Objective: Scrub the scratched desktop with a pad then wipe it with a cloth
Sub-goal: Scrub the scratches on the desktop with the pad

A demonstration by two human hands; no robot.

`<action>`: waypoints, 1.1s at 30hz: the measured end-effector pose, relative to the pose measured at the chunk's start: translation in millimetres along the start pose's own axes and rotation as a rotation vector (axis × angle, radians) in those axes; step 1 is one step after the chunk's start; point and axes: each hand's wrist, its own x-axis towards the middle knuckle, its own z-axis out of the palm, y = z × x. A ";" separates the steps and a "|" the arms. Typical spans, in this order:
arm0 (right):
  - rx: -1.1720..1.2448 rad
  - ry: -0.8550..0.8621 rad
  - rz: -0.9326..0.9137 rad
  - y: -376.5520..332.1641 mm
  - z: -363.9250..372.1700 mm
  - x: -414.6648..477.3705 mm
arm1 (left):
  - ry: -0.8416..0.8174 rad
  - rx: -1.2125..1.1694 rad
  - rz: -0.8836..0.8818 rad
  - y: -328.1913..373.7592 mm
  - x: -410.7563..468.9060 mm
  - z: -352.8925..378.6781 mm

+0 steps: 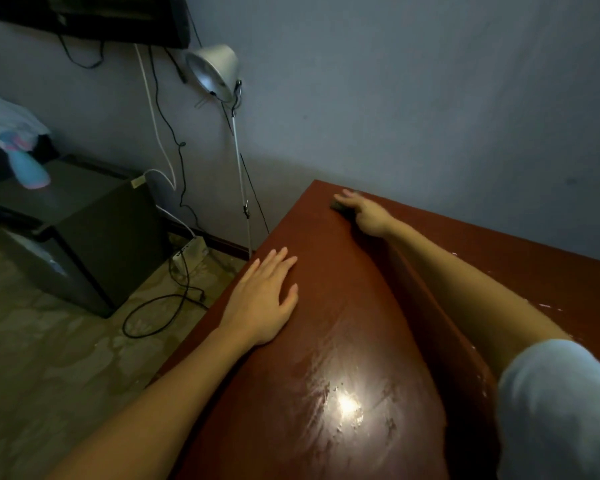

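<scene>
- Here the desktop (343,323), a reddish-brown glossy slab, fills the lower right of the view; its near middle shines wet and streaked, while pale chips show along its right edge.
- The right hand (366,213) is stretched out to the far corner by the wall, fingers curled down over a dark pad (340,206) and pressing it flat to the surface.
- The left hand (265,296) lies spread, palm down, at the desktop's left edge, well apart from the pad and bracing the body.
- The pad lies almost wholly under the right fingers, only its dark left end showing, just short of the far corner.
- To scrub well, I would judge: keep the pad flat, press evenly, and work in overlapping strokes from that corner back toward the near edge, so no strip is missed.
- No cloth is in view.
</scene>
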 end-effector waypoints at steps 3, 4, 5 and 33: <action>0.053 -0.138 -0.281 -38.4 18.9 -38.7 | -0.009 0.001 -0.001 0.1 0.7 0.1; 0.101 -0.189 -0.346 -38.4 19.3 -54.4 | -0.005 0.001 -0.001 0.1 0.9 0.5; 0.142 -0.224 -0.378 -29.2 15.9 -68.1 | -0.001 0.000 0.000 0.0 1.2 0.9; 0.006 0.088 0.256 78.3 -39.0 -67.1 | 0.008 -0.007 0.000 -1.6 1.6 3.2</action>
